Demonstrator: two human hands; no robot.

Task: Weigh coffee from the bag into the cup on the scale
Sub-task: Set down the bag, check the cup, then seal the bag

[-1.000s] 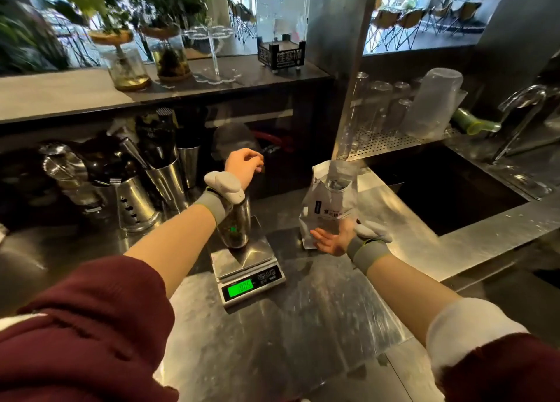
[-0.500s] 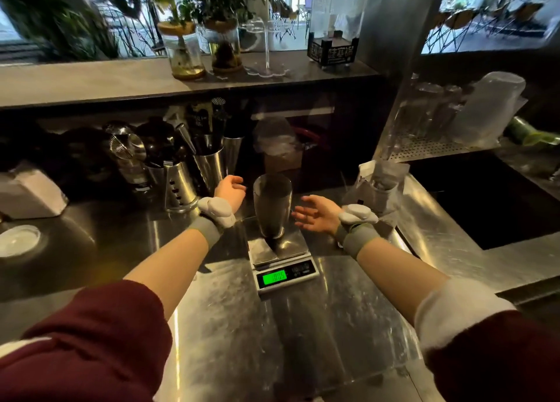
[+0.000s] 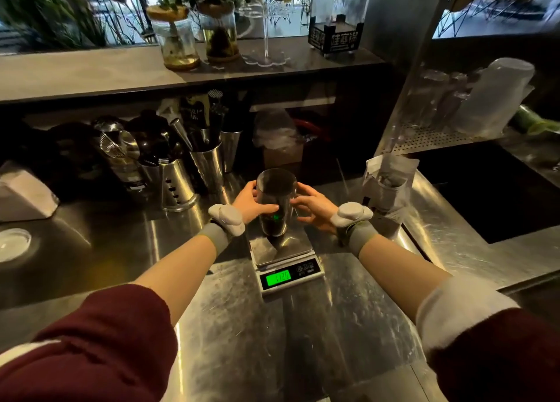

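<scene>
The steel counter [image 3: 303, 335] carried the scale [image 3: 286, 257], its green display lit. The coffee bag [image 3: 386, 183] stood open to the right, untouched. On the scale's platform stood the metal cup [image 3: 275, 207]. My left hand [image 3: 251, 203] gripped its side; my right hand [image 3: 313, 207] cupped the other side, fingers loosely spread.

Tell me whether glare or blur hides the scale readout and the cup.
Head view: the green lit display glows, digits soft, not surely legible; the tall steel cup is sharp between both hands; streaky glare on the steel counter; frame edges smeared and bowed by the wide lens.
</scene>
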